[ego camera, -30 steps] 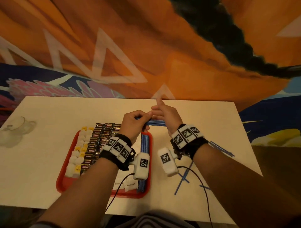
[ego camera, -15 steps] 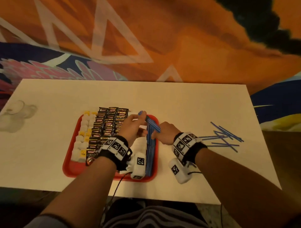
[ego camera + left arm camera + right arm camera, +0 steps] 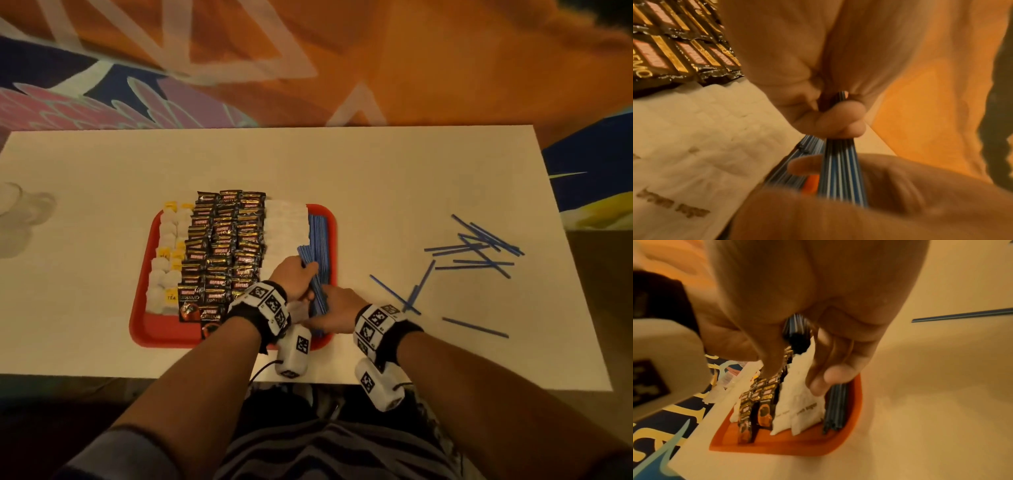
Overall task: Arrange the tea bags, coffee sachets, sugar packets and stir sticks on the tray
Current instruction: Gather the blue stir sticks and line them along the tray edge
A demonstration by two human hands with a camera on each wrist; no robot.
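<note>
Left wrist: stir sticks (image 3: 840,170) pinched between curled fingers (image 3: 838,120) (blurred).

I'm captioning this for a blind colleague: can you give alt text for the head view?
Both hands hold a bundle of blue stir sticks over the right side of a red tray of sorted packets; loose stir sticks lie on the table.

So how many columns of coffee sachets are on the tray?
3 coffee sachet columns between tea bags and sugar packets: left, middle, right; near ends partly hidden.
</note>
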